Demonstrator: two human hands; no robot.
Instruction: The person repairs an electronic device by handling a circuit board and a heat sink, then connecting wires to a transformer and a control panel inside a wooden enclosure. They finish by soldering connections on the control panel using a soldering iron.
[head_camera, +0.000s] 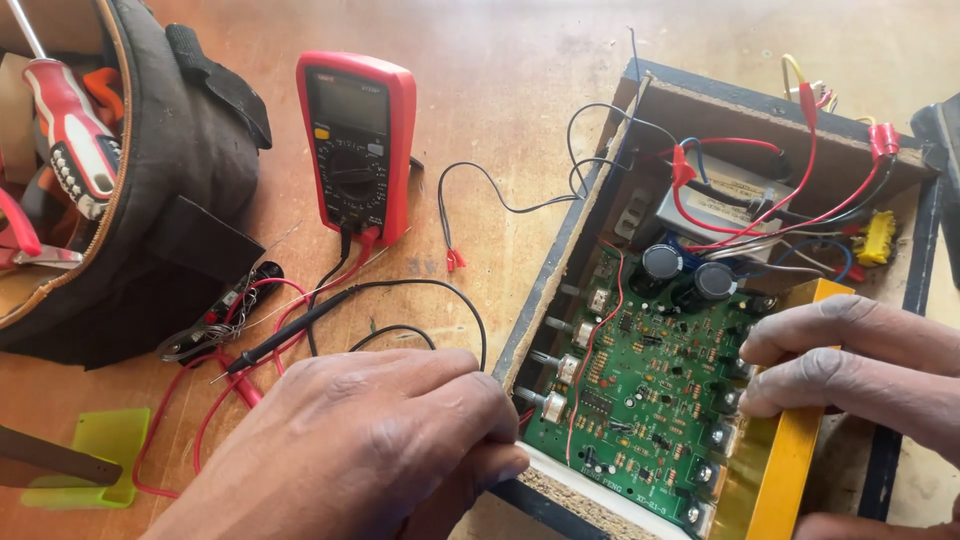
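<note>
Evidently, a green circuit board (650, 390) was being handled inside an open wooden amplifier case (560, 270) set on a wooden table (520, 80). The left hand (370, 450) was curled at the near-left edge of the case, fingertips pinched close together by the board's control shafts (560, 368); whether anything small was gripped there could not be told. The right hand (860, 370) was laid with fingers extended and close together across the yellow heat-sink bar (790, 450) along the board's right edge, pressing rather than grasping. Behind the board, a transformer (720, 205) with red clip leads (800, 190) and two dark capacitors (690, 272) were seen. A red multimeter (357, 140) was left on the table, its probes (290, 340) lying loose, beside a dark tool bag (150, 200). Several risks were judged: charged capacitors could be touched by bare fingers; the board could be flexed or slipped, straining its thin wires; loose probe tips or clips could be bridged across exposed solder joints.
</note>
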